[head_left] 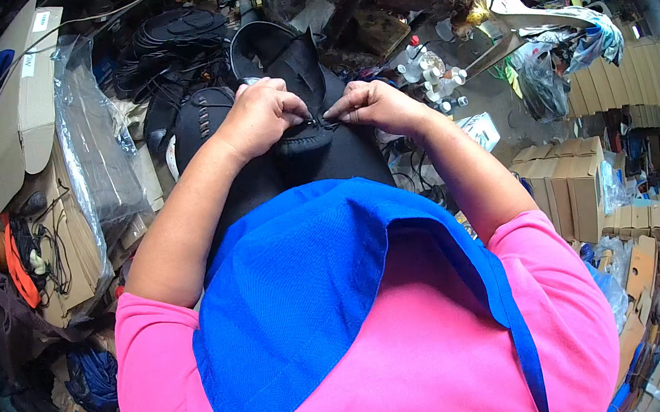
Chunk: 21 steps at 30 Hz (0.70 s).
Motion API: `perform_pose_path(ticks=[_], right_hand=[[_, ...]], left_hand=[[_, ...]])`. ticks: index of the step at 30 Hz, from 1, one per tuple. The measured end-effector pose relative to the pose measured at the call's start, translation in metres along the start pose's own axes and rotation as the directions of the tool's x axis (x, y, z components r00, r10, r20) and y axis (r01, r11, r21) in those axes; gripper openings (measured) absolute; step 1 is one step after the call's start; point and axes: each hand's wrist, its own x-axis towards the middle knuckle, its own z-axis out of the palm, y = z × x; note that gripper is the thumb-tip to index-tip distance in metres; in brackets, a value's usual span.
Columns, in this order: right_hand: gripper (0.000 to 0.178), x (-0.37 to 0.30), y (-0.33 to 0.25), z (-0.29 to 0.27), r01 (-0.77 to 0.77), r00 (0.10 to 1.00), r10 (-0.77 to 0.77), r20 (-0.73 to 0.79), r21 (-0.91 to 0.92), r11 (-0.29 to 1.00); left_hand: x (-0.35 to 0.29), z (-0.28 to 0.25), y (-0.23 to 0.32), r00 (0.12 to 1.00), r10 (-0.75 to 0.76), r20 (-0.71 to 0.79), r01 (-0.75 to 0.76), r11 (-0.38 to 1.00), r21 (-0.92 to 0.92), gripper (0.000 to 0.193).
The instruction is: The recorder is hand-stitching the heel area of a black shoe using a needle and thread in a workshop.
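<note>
A black shoe upper (308,143) with a gathered seam across its toe rests on my lap, between my two hands. On its left side my left hand (270,111) is closed, thumb and fingers pinching the edge by the seam. My right hand (377,107) is closed too, its fingertips pressed together at the right end of the same seam. Any thread or needle between the fingers is too small to make out. To the left of my left hand lies another black upper (199,125) with a row of lighter stitches.
More black shoe parts (180,37) are heaped beyond my left hand. Plastic bottles (428,74) stand on the floor at the right, near a wooden stool-like frame (518,15). Cardboard boxes (569,181) line the right side. Plastic-wrapped sheets (106,145) lean at the left.
</note>
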Motion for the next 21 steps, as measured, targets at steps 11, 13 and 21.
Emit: perform_pose_path(ticks=[11,13,21], right_hand=[[0.025,-0.012,-0.008,0.012,-0.014,0.994,0.009,-0.113,-0.044,0.999],[0.025,-0.013,-0.006,0.012,-0.022,0.992,0.015,-0.129,-0.049,0.999],[0.025,-0.010,0.000,0.015,-0.048,0.987,0.054,-0.148,0.046,0.998]], left_hand=[[-0.019,-0.003,-0.001,1.000,0.022,-0.021,-0.022,1.000,-0.009,0.017],[-0.017,-0.004,-0.003,1.000,0.018,-0.001,-0.018,1.000,-0.024,0.017],[-0.009,0.004,0.003,0.968,-0.249,0.039,0.249,0.921,-0.299,0.012]])
